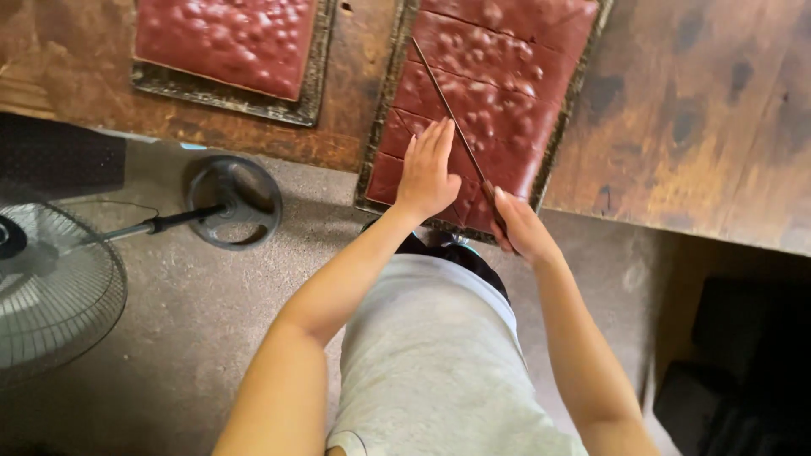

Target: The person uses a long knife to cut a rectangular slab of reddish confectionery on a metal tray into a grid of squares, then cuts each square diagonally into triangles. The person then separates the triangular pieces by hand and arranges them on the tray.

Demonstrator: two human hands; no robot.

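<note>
Right hand (522, 226), grip clamped on the handle of a long knife (448, 110), whose thin blade runs up and away from the grip, diagonally across a scored reddish-brown slab (498, 76) studded with pale nuts. Slab lies in a dark tray (376, 143) on the worn wooden counter (701, 110). Left hand (427, 173), just beside the grip to its left, lies flat on the slab's near end, fingers together and extended, gripping nothing. Well left of the grip, a second uncut slab (224, 38) in its own tray. Below the counter, a standing fan (51, 287) and its round base (232, 201) on the floor
</note>
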